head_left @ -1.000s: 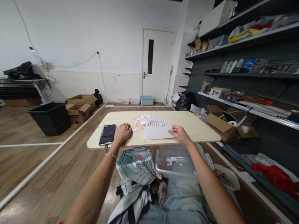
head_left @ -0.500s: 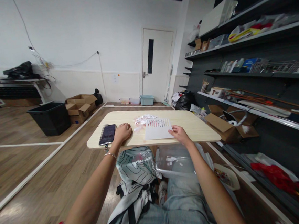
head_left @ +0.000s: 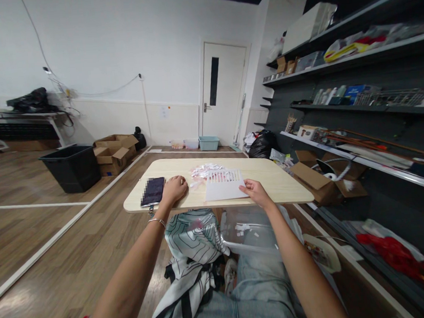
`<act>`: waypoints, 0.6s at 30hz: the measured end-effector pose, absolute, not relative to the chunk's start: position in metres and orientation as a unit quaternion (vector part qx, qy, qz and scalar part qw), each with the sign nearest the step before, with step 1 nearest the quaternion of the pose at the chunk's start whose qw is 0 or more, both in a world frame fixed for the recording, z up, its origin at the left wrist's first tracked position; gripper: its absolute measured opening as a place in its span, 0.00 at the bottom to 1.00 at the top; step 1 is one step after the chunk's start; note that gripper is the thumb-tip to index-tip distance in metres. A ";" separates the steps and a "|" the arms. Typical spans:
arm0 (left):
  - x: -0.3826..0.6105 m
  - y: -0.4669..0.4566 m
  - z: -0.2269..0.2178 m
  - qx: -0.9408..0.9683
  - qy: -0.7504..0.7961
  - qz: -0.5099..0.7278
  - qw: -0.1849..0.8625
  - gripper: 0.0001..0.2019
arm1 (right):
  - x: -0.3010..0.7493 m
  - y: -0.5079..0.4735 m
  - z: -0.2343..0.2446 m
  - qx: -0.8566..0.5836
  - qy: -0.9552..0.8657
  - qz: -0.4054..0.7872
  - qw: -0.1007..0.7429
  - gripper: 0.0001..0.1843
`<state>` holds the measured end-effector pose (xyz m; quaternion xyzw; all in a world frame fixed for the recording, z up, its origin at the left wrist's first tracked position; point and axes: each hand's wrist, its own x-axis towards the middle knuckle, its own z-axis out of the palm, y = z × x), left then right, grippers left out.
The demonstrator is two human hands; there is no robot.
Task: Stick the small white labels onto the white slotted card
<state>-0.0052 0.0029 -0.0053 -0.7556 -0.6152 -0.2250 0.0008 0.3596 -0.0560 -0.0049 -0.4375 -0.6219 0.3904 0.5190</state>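
My right hand (head_left: 255, 191) pinches the right edge of a white card (head_left: 225, 191), thumb on top, just above the near side of the table. The upper part of the card has a row of narrow slots or strips. Behind it lies a loose heap of small white and pinkish pieces (head_left: 202, 170), partly covered by the card. My left hand (head_left: 176, 187) rests on the tabletop left of the card, holding nothing, fingers loosely bent. Beside that hand, a dark phone (head_left: 155, 191) lies at the left end of the table.
The pale table (head_left: 278, 183) has rounded corners. Below its near edge, a clear plastic bin (head_left: 236, 240) holds a few white pieces next to patterned cloth (head_left: 192, 234). An open cardboard box (head_left: 314, 178) and shelves stand to the right, a black bin (head_left: 71, 167) to the left.
The card's near edge has shifted very slightly toward me, with my right hand still on it. My left hand stays in place.
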 end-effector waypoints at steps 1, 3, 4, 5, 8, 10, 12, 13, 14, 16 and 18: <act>-0.005 0.003 -0.006 -0.756 -0.615 -0.225 0.001 0.18 | 0.360 -0.056 -0.005 -0.436 -0.622 0.391 0.519 0.30; -0.005 0.003 -0.006 -0.757 -0.614 -0.224 0.003 0.17 | 0.360 -0.057 -0.004 -0.434 -0.622 0.391 0.521 0.30; -0.005 0.003 -0.006 -0.757 -0.614 -0.223 0.004 0.17 | 0.360 -0.057 -0.004 -0.433 -0.623 0.390 0.522 0.30; -0.004 0.003 -0.006 -0.757 -0.614 -0.222 0.004 0.17 | 0.360 -0.057 -0.004 -0.433 -0.623 0.389 0.523 0.31; -0.004 0.003 -0.005 -0.757 -0.615 -0.221 0.003 0.18 | 0.360 -0.057 -0.005 -0.436 -0.625 0.383 0.523 0.31; -0.004 0.002 -0.004 -0.757 -0.616 -0.218 0.004 0.18 | 0.360 -0.057 -0.005 -0.439 -0.628 0.378 0.519 0.31; -0.004 0.001 -0.004 -0.758 -0.616 -0.215 0.004 0.18 | 0.360 -0.057 -0.005 -0.443 -0.634 0.374 0.512 0.31; -0.004 0.001 -0.004 -0.757 -0.617 -0.215 0.003 0.18 | 0.360 -0.057 -0.005 -0.445 -0.636 0.374 0.508 0.31; -0.004 0.001 -0.004 -0.757 -0.617 -0.216 0.003 0.18 | 0.360 -0.057 -0.005 -0.446 -0.637 0.374 0.505 0.32; -0.004 0.001 -0.004 -0.757 -0.617 -0.216 0.002 0.18 | 0.359 -0.058 -0.004 -0.447 -0.638 0.377 0.501 0.33; -0.004 0.002 -0.004 -0.757 -0.617 -0.216 0.002 0.19 | 0.359 -0.059 -0.004 -0.445 -0.634 0.383 0.503 0.34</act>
